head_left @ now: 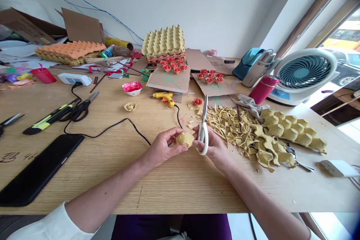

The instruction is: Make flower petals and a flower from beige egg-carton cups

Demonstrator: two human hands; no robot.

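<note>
Pinched in the fingers of my left hand (163,144) is a small yellow egg-carton cup (185,139), rounded side showing. White-handled scissors (204,127) are gripped in my right hand (215,150), their blades pointing up and away from me. The two hands are close together above the table's front part. Beyond them lie yellow egg-carton scraps (236,127) in a heap, a red paper flower (197,101) and an unpainted yellow flower (130,107). A yellow hot glue gun (164,98) rests behind my left hand.
Cut egg-carton pieces (292,127) and a white fan (306,75) stand right. Red flowers (174,65) sit on cardboard at the back, near a bowl of red paint (132,88). Black scissors (80,108), a utility knife (50,118) and a black phone (42,168) lie left.
</note>
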